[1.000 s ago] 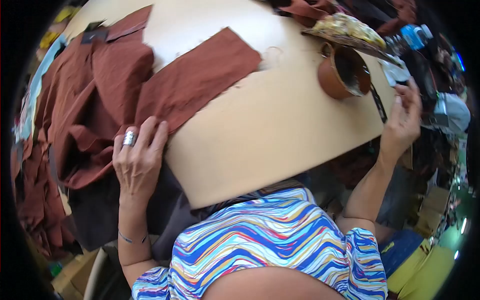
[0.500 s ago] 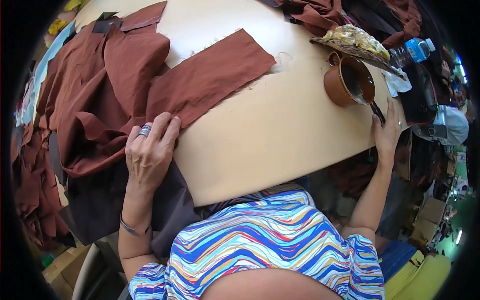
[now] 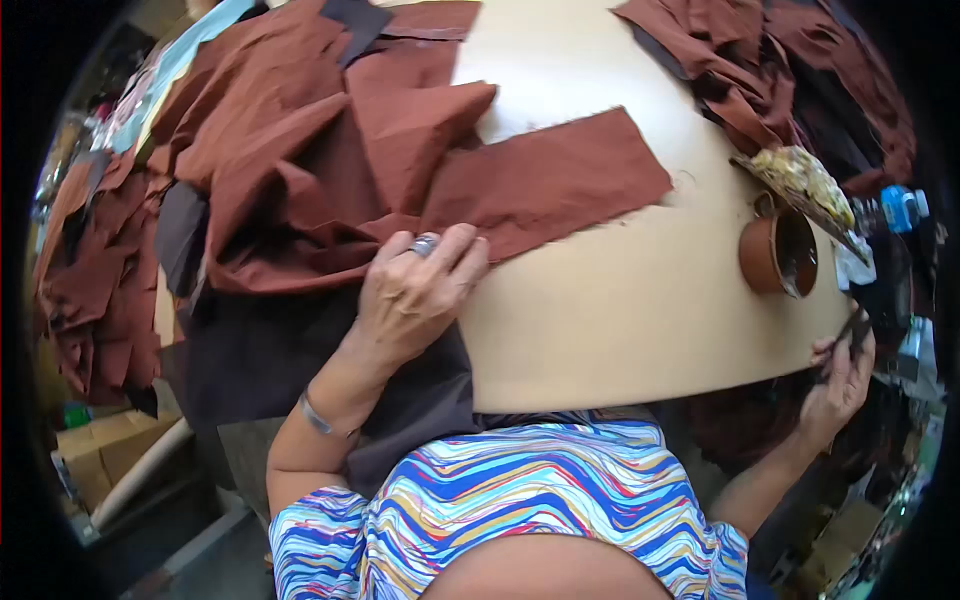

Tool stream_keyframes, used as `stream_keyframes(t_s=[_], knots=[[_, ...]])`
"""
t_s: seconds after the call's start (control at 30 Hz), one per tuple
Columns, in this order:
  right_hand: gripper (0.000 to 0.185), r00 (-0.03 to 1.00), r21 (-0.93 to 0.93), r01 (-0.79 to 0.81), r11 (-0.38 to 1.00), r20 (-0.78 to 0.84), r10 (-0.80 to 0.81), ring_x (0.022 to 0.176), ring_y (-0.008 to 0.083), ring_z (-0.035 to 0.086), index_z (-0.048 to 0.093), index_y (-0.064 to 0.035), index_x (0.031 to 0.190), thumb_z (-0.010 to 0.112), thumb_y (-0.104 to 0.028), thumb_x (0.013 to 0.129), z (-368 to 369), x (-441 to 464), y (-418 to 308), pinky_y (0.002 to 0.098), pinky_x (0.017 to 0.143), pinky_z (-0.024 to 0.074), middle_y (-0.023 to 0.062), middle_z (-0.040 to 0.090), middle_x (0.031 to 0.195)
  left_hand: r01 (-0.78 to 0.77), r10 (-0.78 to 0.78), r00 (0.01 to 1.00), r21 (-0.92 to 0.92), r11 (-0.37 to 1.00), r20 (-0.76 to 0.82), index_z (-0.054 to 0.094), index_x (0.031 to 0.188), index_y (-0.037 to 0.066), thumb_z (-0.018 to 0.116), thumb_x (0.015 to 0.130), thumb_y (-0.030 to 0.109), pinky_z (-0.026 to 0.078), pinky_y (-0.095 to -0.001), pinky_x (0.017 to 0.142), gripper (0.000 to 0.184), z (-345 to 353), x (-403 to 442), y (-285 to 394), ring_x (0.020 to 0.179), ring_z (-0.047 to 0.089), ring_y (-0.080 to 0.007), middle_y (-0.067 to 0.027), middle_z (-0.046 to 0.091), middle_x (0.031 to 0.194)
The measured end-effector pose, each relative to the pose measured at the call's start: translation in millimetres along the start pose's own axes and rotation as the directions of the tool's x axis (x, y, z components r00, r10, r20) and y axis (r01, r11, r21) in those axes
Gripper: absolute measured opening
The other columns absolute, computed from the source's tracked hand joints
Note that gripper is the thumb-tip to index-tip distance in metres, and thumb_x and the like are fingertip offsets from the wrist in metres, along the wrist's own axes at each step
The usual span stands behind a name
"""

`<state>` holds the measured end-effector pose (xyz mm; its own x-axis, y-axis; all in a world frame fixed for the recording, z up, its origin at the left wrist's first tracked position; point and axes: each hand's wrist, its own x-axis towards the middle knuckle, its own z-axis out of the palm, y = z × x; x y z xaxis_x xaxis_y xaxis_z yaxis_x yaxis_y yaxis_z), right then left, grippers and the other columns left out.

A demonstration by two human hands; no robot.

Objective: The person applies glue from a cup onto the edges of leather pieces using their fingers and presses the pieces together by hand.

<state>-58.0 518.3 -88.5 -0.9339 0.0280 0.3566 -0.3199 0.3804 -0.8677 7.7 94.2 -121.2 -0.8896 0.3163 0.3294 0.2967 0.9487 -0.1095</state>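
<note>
My left hand (image 3: 415,300), with a ring and a bracelet, has its fingers bent and closed on the near edge of the reddish-brown fabric (image 3: 555,180). A flat strip of that fabric with frayed edges stretches right across the table; the rest lies bunched to the left. At the table's right edge my right hand (image 3: 840,385) is closed around a dark stick-like tool (image 3: 853,330), blurred and partly hidden by the fingers. Beyond that hand stands a brown cup (image 3: 762,255) with a handle and some whitish stuff inside.
The pale tabletop (image 3: 600,320) has a curved near edge. Behind the cup sits a board with a crusty yellowish lump (image 3: 800,180). A plastic bottle (image 3: 900,208) is at the right. More brown cloth (image 3: 740,60) lies at the back right, and dark cloth (image 3: 270,350) hangs at front left.
The view has shifted, so the table's things appear farther right. My right hand has drawn the dark tool away from the cup towards the near table edge. My left hand stays on the fabric.
</note>
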Motion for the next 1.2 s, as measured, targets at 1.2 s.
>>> stream_keyframes(t_s=[1.2], knots=[[0.017,0.837,-0.768,0.547,0.333,0.498,-0.227,0.071,0.0251,0.064,0.059,-0.0071,0.094,0.056,-0.005,0.077,160.4,51.8,-13.8,0.0339,0.066,0.0502,0.0071,0.059,0.083,-0.029,0.027,0.999,-0.048,0.998,-0.033,0.063,0.1,0.007,0.062,0.073,0.011,0.042,-0.0306,0.061,0.027,3.3,2.5,1.1,0.066,0.059,-0.0167,-0.004,0.059,0.098]])
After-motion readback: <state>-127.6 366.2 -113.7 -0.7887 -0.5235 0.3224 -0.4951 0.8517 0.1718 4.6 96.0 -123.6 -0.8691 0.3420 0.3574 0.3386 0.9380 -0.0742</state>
